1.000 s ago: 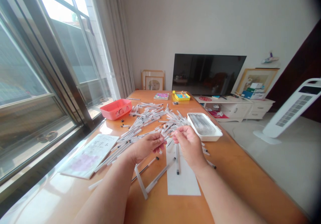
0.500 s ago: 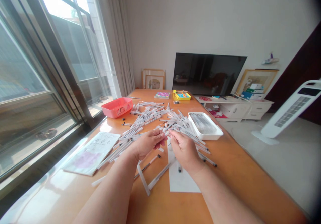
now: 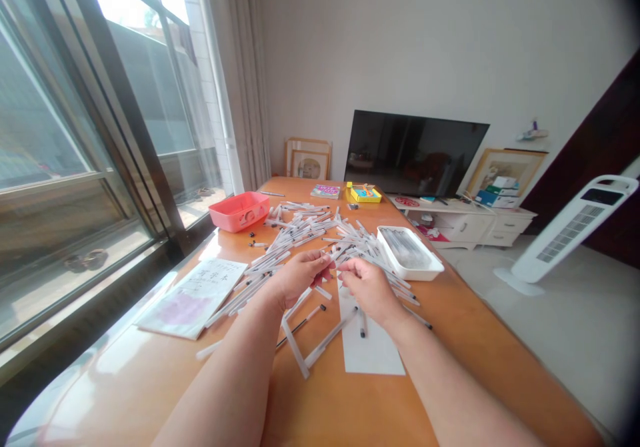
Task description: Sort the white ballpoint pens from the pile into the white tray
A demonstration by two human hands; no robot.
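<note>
My left hand point(image 3: 306, 275) and my right hand point(image 3: 369, 288) face each other above the near end of a heap of pens point(image 3: 300, 233). Both have thumb and fingers pinched together. What they hold between the fingertips is too small and blurred to name. Under my right hand lies a sheet of white paper point(image 3: 375, 353), with a short black-tipped piece point(image 3: 363, 323) on it. A slim pen with a black end point(image 3: 303, 325) rests below my left hand, beside clear pen tubes point(image 3: 296, 347).
A red basket point(image 3: 240, 212) stands at the left, near small black caps point(image 3: 251, 235). The white tray point(image 3: 430, 275) on the right holds many slim, dark-lined sticks. A notebook point(image 3: 195, 303) lies left of my arm. Farther back are a booklet point(image 3: 325, 191) and a yellow box point(image 3: 366, 195).
The view has shifted slightly. My hands stay close together, fingertips still pinched, with my right fingers now bent more inward. The pens and containers look unmoved.
</note>
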